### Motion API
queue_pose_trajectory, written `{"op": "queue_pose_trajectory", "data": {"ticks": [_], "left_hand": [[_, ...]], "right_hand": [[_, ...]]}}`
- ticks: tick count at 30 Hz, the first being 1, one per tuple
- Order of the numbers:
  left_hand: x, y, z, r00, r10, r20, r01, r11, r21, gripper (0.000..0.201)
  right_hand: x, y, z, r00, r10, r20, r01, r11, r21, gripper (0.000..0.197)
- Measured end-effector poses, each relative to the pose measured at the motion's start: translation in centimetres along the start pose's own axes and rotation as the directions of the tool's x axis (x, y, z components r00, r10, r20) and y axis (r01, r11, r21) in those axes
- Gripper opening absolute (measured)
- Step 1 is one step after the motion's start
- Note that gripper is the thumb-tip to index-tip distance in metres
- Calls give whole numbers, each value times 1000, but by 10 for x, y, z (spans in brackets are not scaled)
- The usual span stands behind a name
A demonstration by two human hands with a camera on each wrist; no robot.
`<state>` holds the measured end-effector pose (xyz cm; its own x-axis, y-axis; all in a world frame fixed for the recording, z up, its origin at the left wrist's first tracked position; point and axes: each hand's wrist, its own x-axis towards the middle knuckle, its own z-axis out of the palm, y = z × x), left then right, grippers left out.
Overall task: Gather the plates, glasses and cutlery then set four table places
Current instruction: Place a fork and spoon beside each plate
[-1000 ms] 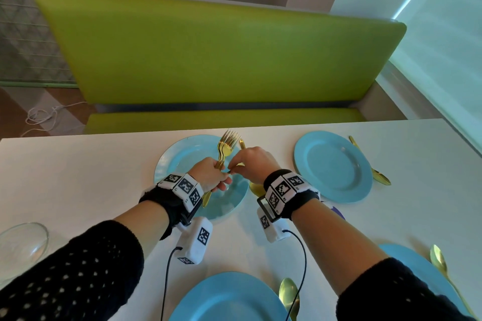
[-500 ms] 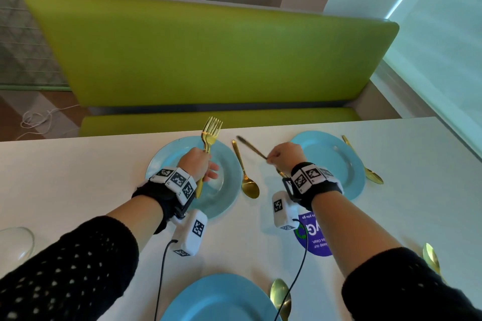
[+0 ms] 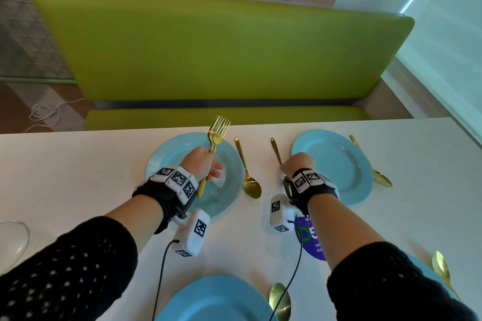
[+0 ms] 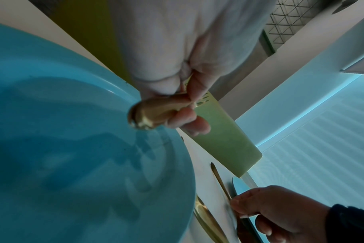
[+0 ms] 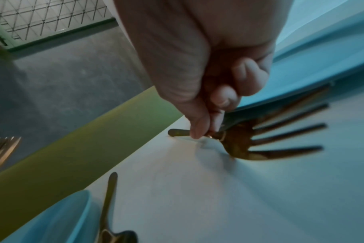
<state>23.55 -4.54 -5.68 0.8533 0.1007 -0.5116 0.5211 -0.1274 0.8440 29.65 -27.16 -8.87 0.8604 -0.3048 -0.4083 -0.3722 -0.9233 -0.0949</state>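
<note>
Several gold forks [image 3: 218, 130] stand bunched in the left hand [image 3: 201, 163], tines pointing away over a blue plate [image 3: 167, 156]. Right hand [image 3: 298, 163] pinches one fork [image 5: 260, 139] lying on the table [image 3: 78, 164] beside another plate [image 3: 339, 164], handle pointing away, tines toward the person.

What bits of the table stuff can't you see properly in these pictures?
- Forks in the left hand: exact count unclear, stacked together, head view.
- Fork in the right hand: tines hidden behind the wrist in head view, blurred in right wrist view.
- Glass: cut off by the left edge.
- Nearest plate: cut off by the bottom edge.
</note>
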Motion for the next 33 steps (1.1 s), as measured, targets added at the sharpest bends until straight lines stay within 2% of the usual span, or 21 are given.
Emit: {"op": "queue_pose_trajectory", "data": {"ticks": [3, 5, 8, 11, 23, 25, 28, 33], "left_hand": [[-1, 1, 1, 1000, -1, 1, 1, 1000, 1, 14], [-1, 2, 1, 1000, 0, 0, 0, 1000, -3, 14], [1, 1, 0, 1000, 2, -6, -2, 1000, -2, 15], [3, 0, -3, 1000, 2, -17, -2, 1000, -3, 14], [-5, -4, -5, 1000, -1, -5, 1, 1000, -5, 12], [-9, -5, -5, 1000, -3, 6, 3, 1000, -9, 10], [-21, -6, -2, 1000, -12, 23, 12, 1000, 2, 11], [-47, -10, 9, 996, 9, 83, -14, 998, 54, 13]], "right_hand": [[2, 1, 3, 999, 26, -30, -21, 989, 143, 17], [1, 0, 3, 996, 50, -68, -40, 988, 150, 12], [2, 0, 2, 990, 92, -109, -69, 978, 197, 21], [4, 3, 1, 984, 121, -132, -85, 964, 252, 11], [-13, 10, -6, 981, 149, -123, -93, 924, 370, 40], [-28, 5, -11, 983, 99, -156, -35, 928, 371, 41], [-66, -8, -18, 977, -84, -198, 148, 931, 335, 33], [-136, -26, -9, 886, -399, -236, 454, 851, 264, 26]]}}
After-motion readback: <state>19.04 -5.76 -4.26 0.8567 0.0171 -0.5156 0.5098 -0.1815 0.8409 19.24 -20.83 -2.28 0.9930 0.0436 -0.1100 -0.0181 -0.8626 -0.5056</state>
